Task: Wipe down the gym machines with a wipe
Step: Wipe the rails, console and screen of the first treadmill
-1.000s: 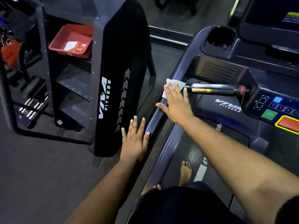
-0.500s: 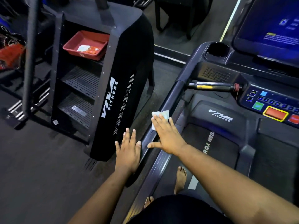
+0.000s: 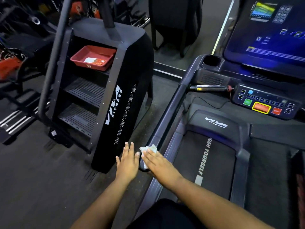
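Black metal fills the left of the room: a stair machine [image 3: 105, 100] with the words VIVA FITNESS in white on its side. On its top step sits a red tray [image 3: 92, 57] with a small packet inside. Just beside the lower corner of this machine is the left hand [image 3: 127, 162], flat, fingers straight and together, holding nothing; I cannot tell if it touches anything. Next to it, the right hand [image 3: 156, 162] lies flat with straight fingers and presses a pale wipe [image 3: 149, 149] on the near end of the treadmill's left rail [image 3: 168, 113]. The wipe shows in front of the fingertips. Further right is the belt [image 3: 204, 162] with the words PUSH YOURSELF, then the console [image 3: 264, 103] with green, orange and red buttons, and above it a lit screen [image 3: 270, 30].
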A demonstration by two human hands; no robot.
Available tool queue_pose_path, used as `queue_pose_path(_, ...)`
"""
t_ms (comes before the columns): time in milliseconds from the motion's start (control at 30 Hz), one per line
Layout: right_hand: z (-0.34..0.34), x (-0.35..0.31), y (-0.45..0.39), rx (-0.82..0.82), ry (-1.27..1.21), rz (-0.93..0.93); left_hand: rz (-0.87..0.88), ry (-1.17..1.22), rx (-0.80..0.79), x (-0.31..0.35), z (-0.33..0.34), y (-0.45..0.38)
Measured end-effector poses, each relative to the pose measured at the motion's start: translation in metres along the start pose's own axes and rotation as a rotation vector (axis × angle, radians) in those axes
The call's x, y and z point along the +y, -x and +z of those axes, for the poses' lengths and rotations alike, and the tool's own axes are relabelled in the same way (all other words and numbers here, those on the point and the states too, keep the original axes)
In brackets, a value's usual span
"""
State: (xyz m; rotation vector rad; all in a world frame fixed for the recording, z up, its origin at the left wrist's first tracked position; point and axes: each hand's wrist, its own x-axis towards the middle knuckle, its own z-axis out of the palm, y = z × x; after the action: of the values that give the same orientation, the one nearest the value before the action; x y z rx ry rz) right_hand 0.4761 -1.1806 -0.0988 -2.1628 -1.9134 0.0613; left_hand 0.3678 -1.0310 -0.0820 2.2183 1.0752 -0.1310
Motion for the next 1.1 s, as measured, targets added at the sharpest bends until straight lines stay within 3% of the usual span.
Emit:
queue_pose_path(67,-0.001,-0.001,0.007,0.028,-0.02,-0.08,0.008,0.033,-0.014,0.001,-0.002,0.002)
queue_pose_path(200,-0.016,0.012,0.017,-0.074,-0.247,-0.132,0.065,0.071,-0.038,0.015,-0.006,0.002)
queue_pose_path(300,-0.042,0.03,0.022,0.005,-0.494,0.169,0.144,0.099,-0.023,0.034,-0.005,-0.006)
queue_pose_path(467,-0.079,0.075,0.014,0.399,-1.103,0.758,0.279,0.216,-0.106,0.088,0.006,-0.03)
queue_pose_path(600,-0.098,0.118,0.019,0.41,-1.439,0.833,0.295,0.434,-0.197,0.143,0.018,-0.046)
queue_pose_path(667,-0.104,0.136,0.025,0.432,-1.462,0.834,0.301,0.493,-0.202,0.169,0.021,-0.054)
queue_pose_path(833,-0.119,0.192,0.056,0.51,-1.204,0.892,0.266,0.561,-0.189,0.235,0.044,-0.076)
queue_pose_path(1000,-0.135,0.238,0.092,0.627,-1.277,0.967,0.131,0.741,-0.348,0.305,0.073,-0.076)
queue_pose_path(1100,-0.146,0.263,0.121,0.754,-1.347,1.036,0.144,0.736,-0.507,0.351,0.1,-0.074)
